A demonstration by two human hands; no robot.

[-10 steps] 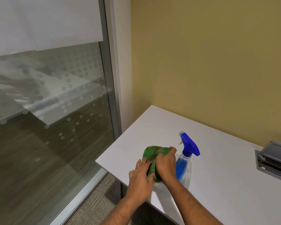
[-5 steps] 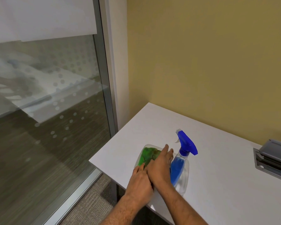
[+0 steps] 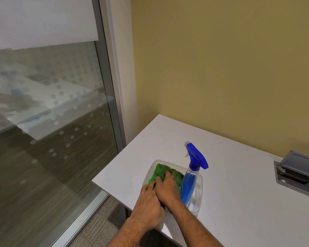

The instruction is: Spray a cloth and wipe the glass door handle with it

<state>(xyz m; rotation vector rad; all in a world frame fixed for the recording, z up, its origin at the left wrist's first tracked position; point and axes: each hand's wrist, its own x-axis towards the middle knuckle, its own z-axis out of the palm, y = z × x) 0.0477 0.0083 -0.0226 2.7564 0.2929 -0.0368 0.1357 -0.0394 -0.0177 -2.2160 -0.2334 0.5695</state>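
Observation:
A green cloth lies in a clear plastic tray near the front left corner of the white table. Both my hands rest on the cloth: my left hand covers its near end, and my right hand presses on its middle, fingers curled into the fabric. A spray bottle with blue liquid and a blue trigger head stands upright in the same tray, just right of my right hand. The glass wall fills the left side; no door handle is in view.
A grey metal cable box with its lid raised is set into the table at the right. A yellow wall runs behind the table. A metal frame post separates the glass from the wall. Carpet floor shows below the table's left edge.
The cloth has gone from bunched and lifted between my hands to lying low in the tray. My hands have flattened onto it, and the view shifted slightly.

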